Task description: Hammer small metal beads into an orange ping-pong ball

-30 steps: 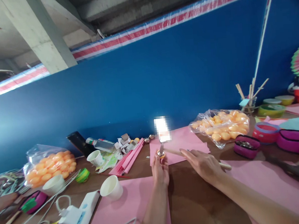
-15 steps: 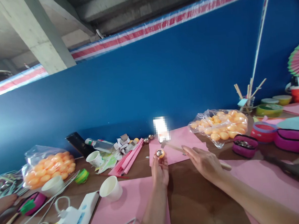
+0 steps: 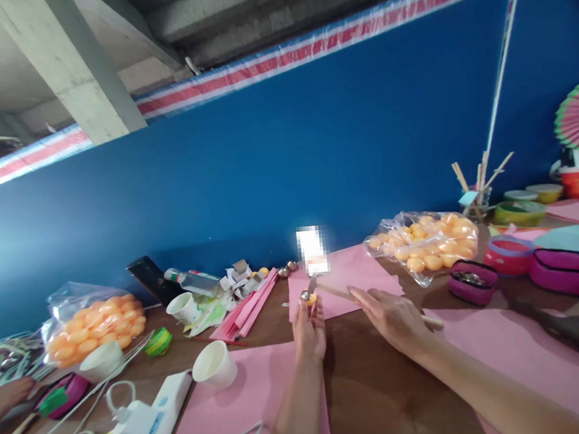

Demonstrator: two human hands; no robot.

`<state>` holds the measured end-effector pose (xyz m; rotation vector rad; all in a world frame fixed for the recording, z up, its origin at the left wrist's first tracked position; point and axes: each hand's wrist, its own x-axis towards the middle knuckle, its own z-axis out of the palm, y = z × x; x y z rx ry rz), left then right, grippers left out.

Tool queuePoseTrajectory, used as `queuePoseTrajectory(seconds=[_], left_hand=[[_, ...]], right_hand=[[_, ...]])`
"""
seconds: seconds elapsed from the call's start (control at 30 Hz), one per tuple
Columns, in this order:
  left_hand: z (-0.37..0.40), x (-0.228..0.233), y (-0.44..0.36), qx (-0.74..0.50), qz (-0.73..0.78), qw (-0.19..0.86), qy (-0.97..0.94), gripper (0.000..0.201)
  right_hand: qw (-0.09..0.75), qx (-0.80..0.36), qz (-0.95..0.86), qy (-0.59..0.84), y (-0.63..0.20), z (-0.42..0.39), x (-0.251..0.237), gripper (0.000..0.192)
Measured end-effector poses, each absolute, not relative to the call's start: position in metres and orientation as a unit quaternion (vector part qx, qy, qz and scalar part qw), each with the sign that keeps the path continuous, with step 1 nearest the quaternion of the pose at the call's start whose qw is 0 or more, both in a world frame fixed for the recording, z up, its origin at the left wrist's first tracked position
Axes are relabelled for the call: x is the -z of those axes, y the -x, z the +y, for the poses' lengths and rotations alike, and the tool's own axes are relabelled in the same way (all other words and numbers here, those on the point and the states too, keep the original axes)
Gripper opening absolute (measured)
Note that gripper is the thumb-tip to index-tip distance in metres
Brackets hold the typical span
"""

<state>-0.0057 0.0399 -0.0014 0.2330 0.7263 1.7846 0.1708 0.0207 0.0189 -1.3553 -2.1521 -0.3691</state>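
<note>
Left hand: our left hand [image 3: 309,328] pinches a small orange ball [image 3: 308,298] at its fingertips, raised above the table [image 3: 373,384].
Right hand: our right hand [image 3: 391,314] grips a thin wooden stick [image 3: 339,292], whose far end touches the ball.
Ball: it sits over the edge of a pink paper sheet [image 3: 347,276].
Nearby: a paper cup [image 3: 213,365] stands left of our hands; a bag of orange balls [image 3: 426,245] lies to the right.

The left hand [image 3: 309,329] is raised upright above the middle of the worktop, fingertips pinched together at its top. The right hand [image 3: 395,317] reaches in from the right edge, palm down, fingers curled, forearm stretched low across the worktop.
</note>
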Motion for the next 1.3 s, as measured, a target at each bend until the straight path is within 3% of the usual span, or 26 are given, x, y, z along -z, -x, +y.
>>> queuePoseTrajectory(seconds=[0.63, 1.3], left_hand=[[0.0327, -0.0049, 0.0069, -0.723, 0.285, 0.618, -0.119, 0.015], [0.0351, -0.0003, 0.0055, -0.75, 0.259, 0.589, -0.155, 0.025]], right_hand=[[0.3, 0.134, -0.796, 0.509, -0.1722, 0.0212, -0.0199, 0.033], [0.298, 0.147, -0.802, 0.497, -0.1702, 0.0208, -0.0167, 0.033]])
